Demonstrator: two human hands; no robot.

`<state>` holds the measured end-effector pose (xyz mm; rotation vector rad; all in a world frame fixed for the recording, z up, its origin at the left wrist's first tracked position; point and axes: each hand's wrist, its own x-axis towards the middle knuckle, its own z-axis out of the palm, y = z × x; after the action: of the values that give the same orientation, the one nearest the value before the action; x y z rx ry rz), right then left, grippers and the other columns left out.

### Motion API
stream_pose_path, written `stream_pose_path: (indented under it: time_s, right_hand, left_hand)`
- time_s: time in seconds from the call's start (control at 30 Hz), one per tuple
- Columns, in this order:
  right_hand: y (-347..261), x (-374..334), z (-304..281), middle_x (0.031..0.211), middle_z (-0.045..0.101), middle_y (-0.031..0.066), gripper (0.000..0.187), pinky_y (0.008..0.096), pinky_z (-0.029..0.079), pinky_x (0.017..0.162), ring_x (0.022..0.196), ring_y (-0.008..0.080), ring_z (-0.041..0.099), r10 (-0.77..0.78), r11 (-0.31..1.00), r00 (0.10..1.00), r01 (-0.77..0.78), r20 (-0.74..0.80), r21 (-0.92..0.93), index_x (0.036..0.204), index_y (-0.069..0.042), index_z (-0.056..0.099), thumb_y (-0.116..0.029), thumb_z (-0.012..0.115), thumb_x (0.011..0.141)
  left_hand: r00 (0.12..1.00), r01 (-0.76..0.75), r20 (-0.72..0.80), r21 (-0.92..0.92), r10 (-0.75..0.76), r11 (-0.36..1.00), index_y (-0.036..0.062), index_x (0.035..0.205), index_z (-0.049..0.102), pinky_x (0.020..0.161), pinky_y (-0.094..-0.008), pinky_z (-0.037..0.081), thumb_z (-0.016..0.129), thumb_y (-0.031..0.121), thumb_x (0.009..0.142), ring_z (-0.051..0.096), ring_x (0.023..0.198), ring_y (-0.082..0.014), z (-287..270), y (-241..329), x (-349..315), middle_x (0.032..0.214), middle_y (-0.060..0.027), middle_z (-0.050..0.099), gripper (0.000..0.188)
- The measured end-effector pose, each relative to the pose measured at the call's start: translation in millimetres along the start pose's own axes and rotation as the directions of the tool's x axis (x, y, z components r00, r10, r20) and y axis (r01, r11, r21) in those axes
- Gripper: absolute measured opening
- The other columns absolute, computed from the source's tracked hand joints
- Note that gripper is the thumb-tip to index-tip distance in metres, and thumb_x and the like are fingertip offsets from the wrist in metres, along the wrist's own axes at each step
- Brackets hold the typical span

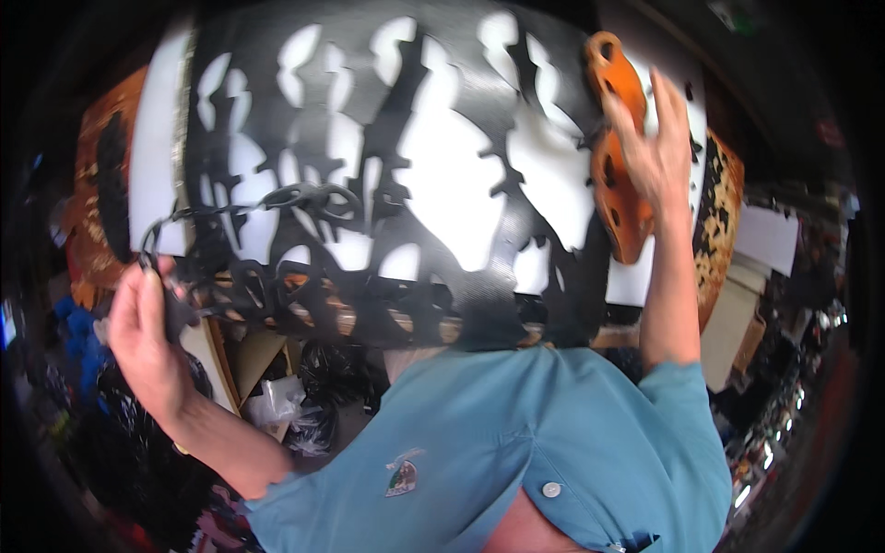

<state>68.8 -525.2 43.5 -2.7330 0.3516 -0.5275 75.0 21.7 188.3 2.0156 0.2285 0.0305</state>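
A black sheet (pixel 387 115) lies across a white board (pixel 159 166), and judging by its openings it is well used up: tall, curved gaps run in rows over most of it, with the white showing through. What is left is mainly narrow webbing between the gaps, plus a more solid band along the far edge and broader black at the near right. Toward the near edge the sheet turns to a ragged net, brown wood visible through it. The left hand (pixel 146 336), at the board's near left corner, pinches the end of a thin black strip (pixel 212 210) between thumb and fingers; the strip arches up and runs rightward to looped pieces over the sheet. Its left end is raised, so lifting it off seems only partly done; whether it is joined to the sheet I cannot tell. The right hand (pixel 656 152) is spread on an orange form (pixel 627 189), a long, waisted piece with holes, at the right end of the sheet. Whether it grips the form or merely rests there is unclear. Small black scraps (pixel 693 147) dot the right side, near a worn table (pixel 724 221).
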Motion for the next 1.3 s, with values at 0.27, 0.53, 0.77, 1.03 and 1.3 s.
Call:
stream_pose_path:
  time_s: [0.27,0.53,0.77,1.03,1.3]
  right_hand:
    - [0.6,-81.3,-19.5,0.165,0.034,0.0308,0.098,0.0567,0.033,0.124,0.152,0.0482,0.035,0.043,0.999,0.982,-0.037,0.183,-0.033,0.159,0.001,0.045,-0.052,0.084,0.086]
    - [14.5,-114.9,-25.5,0.171,0.026,0.0299,0.121,0.0552,0.031,0.126,0.156,0.0466,0.031,0.137,0.990,0.969,-0.142,0.206,0.011,0.168,-0.005,0.029,-0.051,0.091,0.075]
    - [9.1,-112.8,-28.2,0.164,0.033,0.0292,0.123,0.0556,0.035,0.123,0.149,0.0475,0.037,0.085,0.996,0.970,-0.079,0.228,-0.038,0.166,-0.002,0.030,-0.051,0.090,0.071]
    - [18.3,-113.6,-18.8,0.160,0.038,0.0269,0.114,0.0528,0.040,0.119,0.141,0.0458,0.044,0.027,0.998,0.992,-0.034,0.127,0.057,0.160,-0.001,0.042,-0.048,0.091,0.069]
    - [21.4,-108.3,-31.0,0.158,0.043,0.0254,0.108,0.0476,0.040,0.122,0.145,0.0411,0.045,0.109,0.942,0.984,-0.147,0.141,0.303,0.158,-0.002,0.048,-0.032,0.092,0.064]
  left_hand:
    - [0.920,-0.370,-0.132,0.015,0.368,0.929,0.0048,0.132,0.074,0.098,-0.0295,0.056,0.062,0.024,0.111,0.071,0.105,-0.0112,-77.1,90.7,155.7,0.125,-0.0043,0.076,0.031]
    - [0.928,-0.162,-0.336,0.021,0.159,0.987,0.0020,0.115,0.078,0.084,-0.0333,0.058,0.067,0.021,0.107,0.069,0.098,-0.0145,-196.4,-113.1,272.7,0.110,-0.0045,0.075,0.024]
    - [0.774,0.003,-0.507,0.600,0.378,0.800,-0.0050,0.139,0.066,0.099,-0.0401,0.057,0.071,0.032,0.101,0.074,0.114,-0.0301,-114.2,-166.7,238.6,0.128,-0.0205,0.075,0.053]
    - [0.855,-0.162,0.486,-0.082,0.181,0.983,-0.0067,0.155,0.050,0.115,-0.0362,0.048,0.066,0.034,0.106,0.062,0.136,-0.0285,209.6,-20.3,128.7,0.151,-0.0244,0.059,0.065]
    - [0.974,-0.020,0.215,-0.235,0.072,0.972,-0.0162,0.146,0.052,0.097,-0.0347,0.056,0.068,0.025,0.103,0.075,0.103,-0.0250,324.0,16.4,87.4,0.125,-0.0260,0.072,0.061]
